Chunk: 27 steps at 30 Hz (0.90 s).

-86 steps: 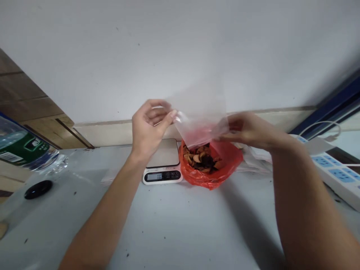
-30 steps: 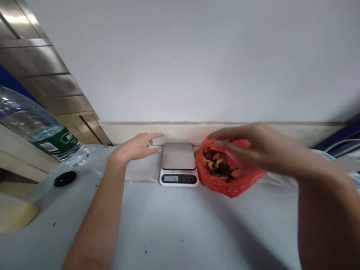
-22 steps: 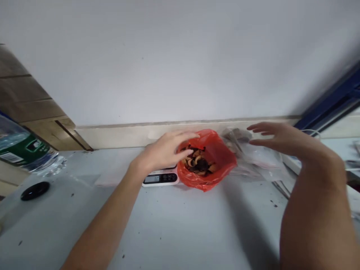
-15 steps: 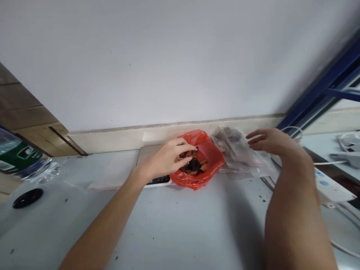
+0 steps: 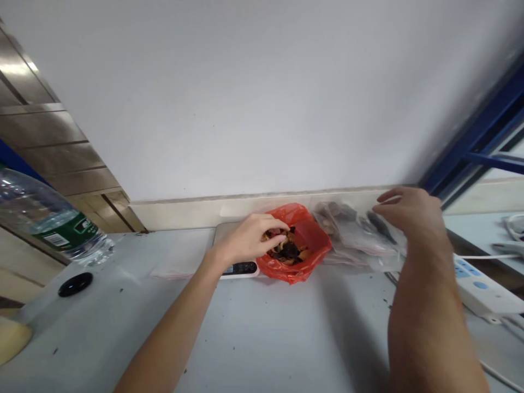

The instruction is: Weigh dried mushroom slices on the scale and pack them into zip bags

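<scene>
A red plastic bag [image 5: 313, 248] stands with its mouth spread, holding dried brown and dark pieces [image 5: 290, 251]. My left hand [image 5: 256, 237] reaches over its left rim, thumb and forefinger apart just above the pieces. Under that wrist lies a flat digital scale [image 5: 241, 268], partly covered by the hand and the bag. My right hand [image 5: 405, 210] hovers at the right end of a pile of clear plastic bags [image 5: 352, 234], its fingers stretched leftward with a gap between them. A dark slender item [image 5: 380, 226] shows just below those fingertips; its kind is unclear.
Left on the grey table [image 5: 262, 338] are a water bottle [image 5: 61, 224] with a green label and a black oval object [image 5: 76, 284]. A white power strip [image 5: 487, 289] with cables sits at right. Behind rises a white wall [image 5: 254, 98]; a blue frame [image 5: 478, 125] borders the right.
My right hand has shifted slightly right relative to the clear bags, and the dark slender item now shows below its fingertips. My left hand stays over the red bag. The view has shifted.
</scene>
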### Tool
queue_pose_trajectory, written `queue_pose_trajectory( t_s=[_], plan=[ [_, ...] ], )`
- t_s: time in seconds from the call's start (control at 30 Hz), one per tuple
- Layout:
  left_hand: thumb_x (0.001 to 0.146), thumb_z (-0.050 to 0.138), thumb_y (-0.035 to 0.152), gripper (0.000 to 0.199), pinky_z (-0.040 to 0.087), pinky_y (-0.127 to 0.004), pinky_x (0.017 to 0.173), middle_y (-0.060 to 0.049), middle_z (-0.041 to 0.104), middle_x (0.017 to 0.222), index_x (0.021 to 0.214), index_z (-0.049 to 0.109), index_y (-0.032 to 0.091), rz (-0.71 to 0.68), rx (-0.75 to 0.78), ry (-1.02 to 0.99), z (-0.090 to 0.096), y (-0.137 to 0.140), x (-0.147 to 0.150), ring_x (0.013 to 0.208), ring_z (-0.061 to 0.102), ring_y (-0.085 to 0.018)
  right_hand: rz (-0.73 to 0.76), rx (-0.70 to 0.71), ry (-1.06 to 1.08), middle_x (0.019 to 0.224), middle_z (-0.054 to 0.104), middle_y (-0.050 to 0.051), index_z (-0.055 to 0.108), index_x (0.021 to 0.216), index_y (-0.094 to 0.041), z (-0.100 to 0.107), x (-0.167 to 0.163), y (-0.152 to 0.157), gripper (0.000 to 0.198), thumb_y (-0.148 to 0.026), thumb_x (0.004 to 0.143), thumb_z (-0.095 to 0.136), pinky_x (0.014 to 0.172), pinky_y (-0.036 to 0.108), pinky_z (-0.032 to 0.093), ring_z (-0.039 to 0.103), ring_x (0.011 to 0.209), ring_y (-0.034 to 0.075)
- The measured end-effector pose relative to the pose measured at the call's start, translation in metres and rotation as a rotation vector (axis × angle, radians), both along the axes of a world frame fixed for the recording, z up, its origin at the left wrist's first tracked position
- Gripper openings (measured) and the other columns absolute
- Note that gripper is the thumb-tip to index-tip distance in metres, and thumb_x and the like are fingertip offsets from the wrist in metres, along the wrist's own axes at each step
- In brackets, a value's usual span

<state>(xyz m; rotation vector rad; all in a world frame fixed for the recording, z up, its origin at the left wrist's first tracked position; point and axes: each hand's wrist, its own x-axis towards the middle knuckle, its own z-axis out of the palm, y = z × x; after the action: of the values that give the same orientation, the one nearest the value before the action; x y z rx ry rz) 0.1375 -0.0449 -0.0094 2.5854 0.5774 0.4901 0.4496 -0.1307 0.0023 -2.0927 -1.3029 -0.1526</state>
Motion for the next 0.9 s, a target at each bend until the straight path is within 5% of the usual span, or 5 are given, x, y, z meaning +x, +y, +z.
queue_pose_trajectory(
  t_s=[0.17, 0.33, 0.5, 0.7, 0.9],
  plan=[
    [0.096, 0.061, 0.031, 0.036, 0.055, -0.034, 0.095, -0.006, 0.075, 0.125, 0.129, 0.072, 0.023, 0.125, -0.033, -0.162, 0.000, 0.004, -0.011, 0.102, 0.070, -0.023, -0.089, 0.153, 0.209, 0.063, 0.064, 0.002, 0.054, 0.066, -0.027, 0.053, -0.080, -0.007, 0.015, -0.014, 0.064, 0.063, 0.074, 0.039, 0.053, 0.065, 0.068, 0.022],
    [0.090, 0.069, 0.043, 0.068, 0.048, -0.039, 0.112, -0.010, 0.054, 0.153, 0.152, 0.049, 0.026, 0.262, -0.016, -0.369, 0.005, 0.007, -0.023, 0.138, 0.053, -0.026, 0.510, 0.186, 0.206, 0.070, 0.067, 0.001, 0.057, 0.073, -0.023, 0.051, -0.127, 0.007, 0.010, -0.019, 0.065, 0.062, 0.064, 0.032, 0.051, 0.061, 0.064, 0.017],
    [0.087, 0.068, 0.037, 0.024, 0.048, -0.038, 0.109, -0.008, 0.072, 0.119, 0.105, 0.069, 0.021, 0.184, -0.096, -0.455, 0.018, 0.006, -0.036, 0.119, 0.065, -0.025, 0.892, 0.212, 0.200, 0.075, 0.068, 0.000, 0.058, 0.078, -0.023, 0.032, -0.144, 0.021, 0.016, -0.014, 0.067, 0.052, 0.071, 0.031, 0.054, 0.063, 0.070, 0.015],
    [0.080, 0.071, 0.040, 0.028, 0.055, -0.028, 0.072, 0.000, 0.067, 0.088, 0.099, 0.064, 0.021, 0.283, -0.251, -0.527, 0.021, 0.014, -0.050, 0.075, 0.068, -0.016, 0.819, 0.065, 0.347, 0.093, 0.078, 0.008, 0.069, 0.103, -0.021, 0.031, -0.142, 0.025, 0.028, -0.033, 0.078, 0.067, 0.077, 0.035, 0.058, 0.072, 0.082, 0.021],
    [0.072, 0.078, 0.041, 0.037, 0.057, -0.027, 0.072, 0.002, 0.067, 0.081, 0.098, 0.061, 0.021, 0.329, -0.340, -0.629, 0.019, 0.023, -0.060, 0.073, 0.072, -0.017, 0.755, -0.180, 0.463, 0.066, 0.067, 0.003, 0.067, 0.066, -0.018, 0.027, -0.127, 0.032, 0.037, -0.055, 0.071, 0.070, 0.067, 0.033, 0.048, 0.060, 0.066, 0.018]
  ],
)
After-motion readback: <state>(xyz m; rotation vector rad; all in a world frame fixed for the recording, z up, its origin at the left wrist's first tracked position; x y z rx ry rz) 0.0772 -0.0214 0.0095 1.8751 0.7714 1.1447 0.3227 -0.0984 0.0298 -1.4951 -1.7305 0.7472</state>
